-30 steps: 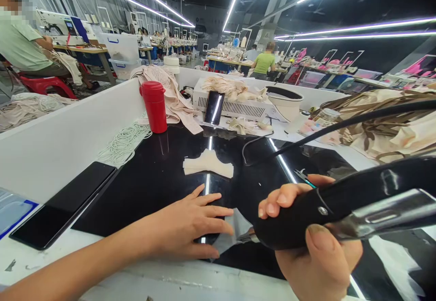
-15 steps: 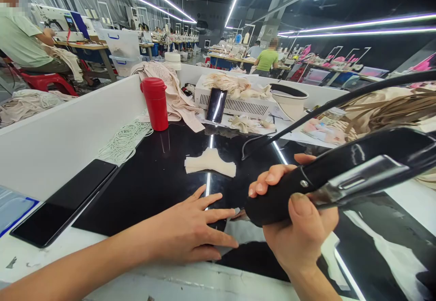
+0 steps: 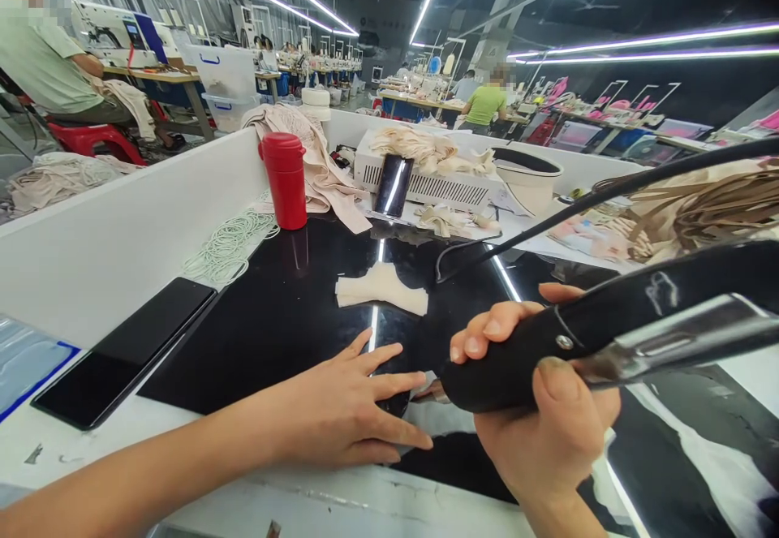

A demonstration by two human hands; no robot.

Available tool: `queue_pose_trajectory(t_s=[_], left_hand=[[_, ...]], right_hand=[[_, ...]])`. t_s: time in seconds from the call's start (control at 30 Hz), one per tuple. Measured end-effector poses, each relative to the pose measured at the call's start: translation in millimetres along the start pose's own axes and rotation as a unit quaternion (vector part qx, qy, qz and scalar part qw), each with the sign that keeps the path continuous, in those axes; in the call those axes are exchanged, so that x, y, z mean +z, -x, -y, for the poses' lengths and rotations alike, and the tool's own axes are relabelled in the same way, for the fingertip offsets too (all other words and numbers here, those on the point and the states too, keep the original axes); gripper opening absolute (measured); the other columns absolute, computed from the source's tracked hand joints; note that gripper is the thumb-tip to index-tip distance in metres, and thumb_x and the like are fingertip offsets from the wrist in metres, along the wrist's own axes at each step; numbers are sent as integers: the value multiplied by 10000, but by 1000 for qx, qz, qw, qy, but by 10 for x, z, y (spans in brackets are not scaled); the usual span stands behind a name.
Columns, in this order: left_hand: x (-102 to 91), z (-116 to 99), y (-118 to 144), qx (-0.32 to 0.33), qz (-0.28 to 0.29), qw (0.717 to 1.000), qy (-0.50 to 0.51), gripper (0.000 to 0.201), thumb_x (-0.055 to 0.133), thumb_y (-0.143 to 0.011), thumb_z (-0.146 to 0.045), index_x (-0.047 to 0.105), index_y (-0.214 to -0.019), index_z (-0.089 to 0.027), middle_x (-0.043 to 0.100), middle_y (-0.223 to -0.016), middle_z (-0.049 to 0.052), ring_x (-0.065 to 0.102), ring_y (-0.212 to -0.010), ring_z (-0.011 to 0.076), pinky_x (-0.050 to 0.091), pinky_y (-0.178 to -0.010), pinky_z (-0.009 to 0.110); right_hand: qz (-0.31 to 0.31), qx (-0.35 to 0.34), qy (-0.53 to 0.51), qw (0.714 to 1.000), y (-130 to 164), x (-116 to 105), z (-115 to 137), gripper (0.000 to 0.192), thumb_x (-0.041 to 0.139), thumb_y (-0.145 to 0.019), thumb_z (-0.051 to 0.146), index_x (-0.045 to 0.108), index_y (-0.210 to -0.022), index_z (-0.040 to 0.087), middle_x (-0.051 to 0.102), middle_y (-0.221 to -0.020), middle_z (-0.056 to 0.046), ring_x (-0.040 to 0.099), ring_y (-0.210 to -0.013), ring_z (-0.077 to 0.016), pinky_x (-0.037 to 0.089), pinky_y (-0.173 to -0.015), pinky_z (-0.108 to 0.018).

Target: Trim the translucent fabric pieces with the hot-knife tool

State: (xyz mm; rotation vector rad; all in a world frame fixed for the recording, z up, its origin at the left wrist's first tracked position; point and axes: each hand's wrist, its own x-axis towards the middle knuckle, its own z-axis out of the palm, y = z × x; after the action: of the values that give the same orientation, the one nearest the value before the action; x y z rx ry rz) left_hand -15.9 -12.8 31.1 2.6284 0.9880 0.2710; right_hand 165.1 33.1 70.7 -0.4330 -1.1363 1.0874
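Two hands work near the desk's (image 3: 256, 319) front edge: left hand (image 3: 341, 412) flat, fingers spread; right hand (image 3: 541, 424) clenched around a black tool (image 3: 608, 335).

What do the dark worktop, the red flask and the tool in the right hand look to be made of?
Worktop: glossy black, likely glass or polished stone; it mirrors the ceiling lights.
Red flask: matte, probably plastic or coated metal; no sharp glints.
Tool in the right hand: shiny black shell, seemingly plastic, with a bright metal strip.
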Motion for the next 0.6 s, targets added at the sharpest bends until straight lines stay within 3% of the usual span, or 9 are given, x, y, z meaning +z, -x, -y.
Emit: queue_pose_trajectory(t_s=[0.23, 0.6], left_hand=[[-5, -10, -7, 0, -1, 1000, 2, 329, 564, -1047, -387, 635, -1366, -419, 464, -1591, 35, 344, -1499, 441, 266, -1149, 784], [21, 14, 5, 1, 5, 1000, -9, 343, 515, -1065, -406, 602, -1395, -432, 397, -1637, 9, 317, -1515, 427, 259, -1160, 773]], right_hand=[[13, 6, 7, 1000, 88, -7, 18, 379, 787, -844, 345, 626, -1182, 286, 632, -810, 24, 579, -642, -155, 544, -560, -304], [-2, 1, -21, 1000, 45, -3, 76, 419, 833, -778, 348, 636, -1136, 254, 649, -773, 34, 591, -606, -140, 552, -528, -276]])
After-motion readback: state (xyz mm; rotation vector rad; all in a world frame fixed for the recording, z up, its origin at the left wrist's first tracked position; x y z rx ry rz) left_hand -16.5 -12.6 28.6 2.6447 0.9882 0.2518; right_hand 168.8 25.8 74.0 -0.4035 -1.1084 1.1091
